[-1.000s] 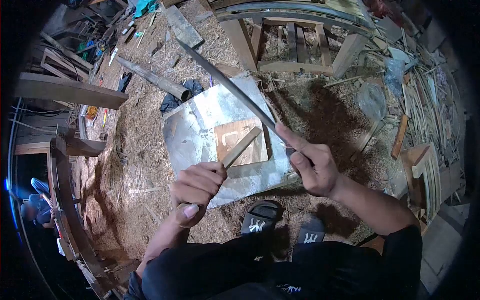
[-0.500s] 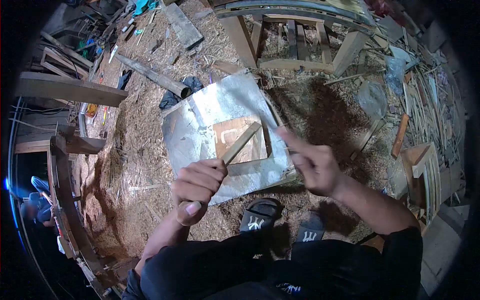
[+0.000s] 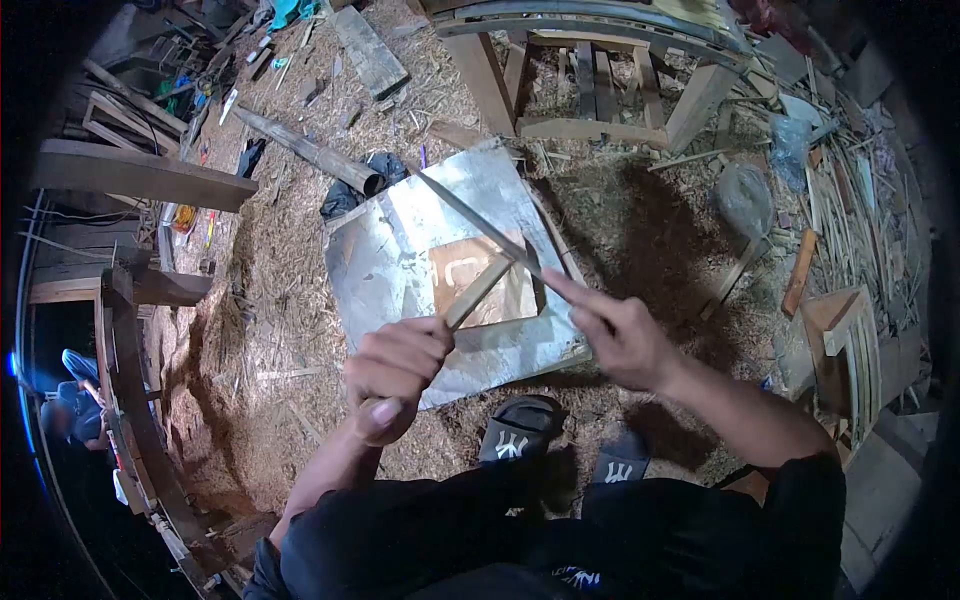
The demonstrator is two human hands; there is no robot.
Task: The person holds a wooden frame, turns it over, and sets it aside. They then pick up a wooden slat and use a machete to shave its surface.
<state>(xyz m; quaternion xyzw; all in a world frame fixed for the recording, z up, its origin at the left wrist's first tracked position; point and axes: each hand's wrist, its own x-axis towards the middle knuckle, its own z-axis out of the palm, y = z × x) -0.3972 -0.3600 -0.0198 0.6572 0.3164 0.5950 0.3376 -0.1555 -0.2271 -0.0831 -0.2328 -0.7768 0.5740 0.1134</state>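
My left hand (image 3: pixel 395 375) is closed round a squared wooden stick (image 3: pixel 478 292) that slants up and to the right over the board. In my right hand (image 3: pixel 630 345) is a long-bladed knife (image 3: pixel 462 208), gripped with the index finger stretched along it. Its grey blade points up and to the left and crosses the stick's far end. Beneath both lies a pale, worn board (image 3: pixel 380 270) with a smaller brown wooden piece (image 3: pixel 460 262) on top. The knife's handle is mostly hidden by my fingers.
Wood shavings cover the floor (image 3: pixel 290 340) all around. A wooden frame (image 3: pixel 590 130) stands beyond the board, and a pipe-like pole (image 3: pixel 310 150) lies at upper left. Piled strips (image 3: pixel 840 220) are on the right. Another person (image 3: pixel 80 410) sits far left, behind timber.
The knife, blurred before, has swung down and leftward, so its blade now crosses the stick's far end. My left hand and the stick have barely moved.
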